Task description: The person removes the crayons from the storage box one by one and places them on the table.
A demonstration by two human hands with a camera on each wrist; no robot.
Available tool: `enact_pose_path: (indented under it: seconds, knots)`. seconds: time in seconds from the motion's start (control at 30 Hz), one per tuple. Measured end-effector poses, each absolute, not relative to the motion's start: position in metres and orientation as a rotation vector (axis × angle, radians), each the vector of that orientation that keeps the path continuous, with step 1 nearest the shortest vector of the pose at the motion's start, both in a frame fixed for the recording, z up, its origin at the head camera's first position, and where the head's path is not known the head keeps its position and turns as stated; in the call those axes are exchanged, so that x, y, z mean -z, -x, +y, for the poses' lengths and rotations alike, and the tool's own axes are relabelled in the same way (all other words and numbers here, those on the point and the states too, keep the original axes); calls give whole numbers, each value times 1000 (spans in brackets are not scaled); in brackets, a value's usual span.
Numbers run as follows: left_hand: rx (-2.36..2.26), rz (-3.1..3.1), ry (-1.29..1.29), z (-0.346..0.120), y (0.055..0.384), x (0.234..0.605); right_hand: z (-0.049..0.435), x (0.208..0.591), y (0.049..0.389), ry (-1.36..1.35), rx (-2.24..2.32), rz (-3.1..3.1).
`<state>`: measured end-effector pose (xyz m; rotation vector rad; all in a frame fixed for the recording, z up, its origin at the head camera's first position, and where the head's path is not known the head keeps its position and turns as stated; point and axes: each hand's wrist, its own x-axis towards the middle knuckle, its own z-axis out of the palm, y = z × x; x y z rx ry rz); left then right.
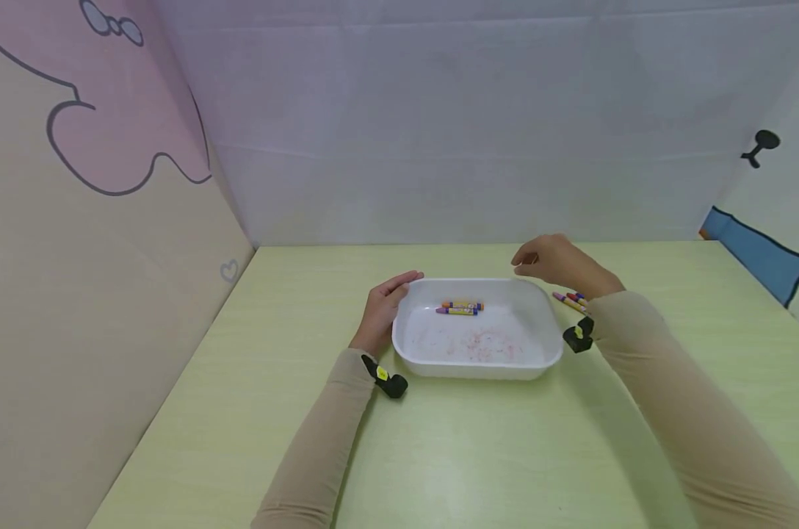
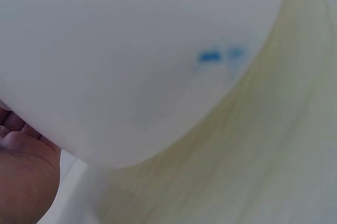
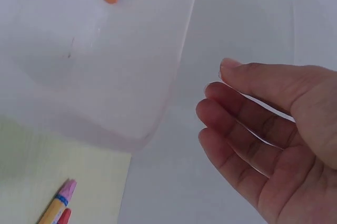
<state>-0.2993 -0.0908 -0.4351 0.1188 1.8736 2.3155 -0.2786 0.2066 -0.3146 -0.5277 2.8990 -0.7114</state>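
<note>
A white plastic tray (image 1: pixel 475 371) stands on the table, with an orange crayon (image 1: pixel 479 306) and a purple crayon (image 1: pixel 446 311) lying side by side in it. My left hand (image 1: pixel 380 312) grips the tray's left rim near the far corner; in the left wrist view the tray's side wall hides part of its fingers. Above the tray's far right corner hovers my right hand (image 1: pixel 558 261), its fingers loosely bent and nothing between thumb and fingertips in the right wrist view. A pink crayon (image 3: pixel 55 203) and a red crayon (image 3: pixel 65 216) lie on the table outside the tray.
Beside the right wrist, a blue-tipped crayon (image 1: pixel 580 296) lies with the loose crayons. Reddish scribble marks cover part of the tray floor. A pale cloth wall (image 1: pixel 465 132) rises behind the table (image 1: pixel 479 455), and printed panels stand at both sides.
</note>
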Motion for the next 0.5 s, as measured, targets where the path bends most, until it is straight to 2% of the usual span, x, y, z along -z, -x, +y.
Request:
enact_pose_path:
  seconds: [0.5]
  knots:
    - [-2329, 1865, -130, -92, 299, 435, 147, 341, 292, 662, 603, 2695]
